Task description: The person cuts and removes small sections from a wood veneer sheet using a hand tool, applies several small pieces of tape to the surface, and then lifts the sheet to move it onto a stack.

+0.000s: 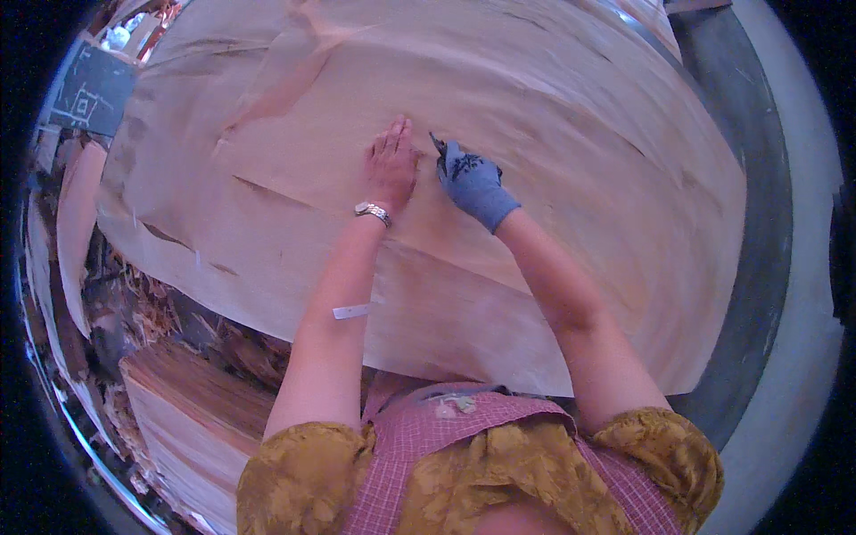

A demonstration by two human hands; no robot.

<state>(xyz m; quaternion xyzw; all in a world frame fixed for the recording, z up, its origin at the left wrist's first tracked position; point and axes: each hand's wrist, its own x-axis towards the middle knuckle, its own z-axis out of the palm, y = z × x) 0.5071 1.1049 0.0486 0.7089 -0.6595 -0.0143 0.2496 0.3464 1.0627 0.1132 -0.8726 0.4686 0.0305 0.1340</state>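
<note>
A broad, pale tan sheet of wood veneer [473, 294] spreads under both hands, with wrinkles, a few dark slits and a raised fold. My left hand [390, 165], bare and with a metal wristwatch [373, 213] at the wrist, lies flat on it with the fingers stretched forward. Close to its right is my right hand [473, 183] in a blue-grey glove with dark marks. The fingers are closed around a small dark knife-like tool [435, 141], whose tip points forward and left near the sheet. Most of the tool is hidden in the glove.
A white strip [350, 311] shows at my left forearm. Stacked wood sheets [192, 428] and broken scraps [152, 299] lie at the lower left. A dark panel with chalk-like marks [94, 89] stands at the far left. A dark border [758, 223] curves along the right.
</note>
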